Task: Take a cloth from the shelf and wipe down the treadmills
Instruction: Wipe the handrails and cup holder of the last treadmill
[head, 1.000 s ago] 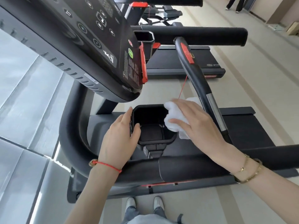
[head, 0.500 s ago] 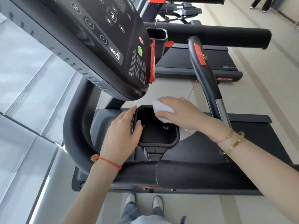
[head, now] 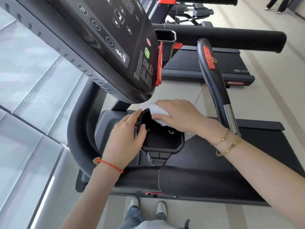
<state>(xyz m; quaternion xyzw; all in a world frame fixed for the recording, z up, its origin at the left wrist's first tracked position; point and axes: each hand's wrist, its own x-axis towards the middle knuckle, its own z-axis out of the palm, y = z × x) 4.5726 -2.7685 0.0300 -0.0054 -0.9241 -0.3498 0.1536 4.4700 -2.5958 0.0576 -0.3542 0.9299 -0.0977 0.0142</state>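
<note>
Below the head camera, a dark treadmill (head: 206,182) fills most of the view, its console (head: 105,40) slanting in from the upper left. On the console a round key reads "15", others carry plus and minus signs, and a green button sits below a red-ringed one; the block of small print beside them is too fine to read. A second treadmill (head: 206,65) stands beyond, its deck bearing a logo that begins "STA" before the frame cuts it off, and a red badge on its end whose lettering is blurred. A curved handle (head: 212,83) with a red panel rises at right.

Under the console, a black cup holder (head: 162,142) opens upward. The left hand (head: 125,138), red cord at the wrist, grasps the holder's left wall, thumb hooked inside the rim and fingers along the outside. The right hand (head: 179,115), two gold bracelets at the wrist, lies over a white cloth (head: 157,113) with fingers curled on it, pressing it against the holder's far rim. The cloth sits beneath the right palm, just beside the left fingertips, apart from them.
</note>
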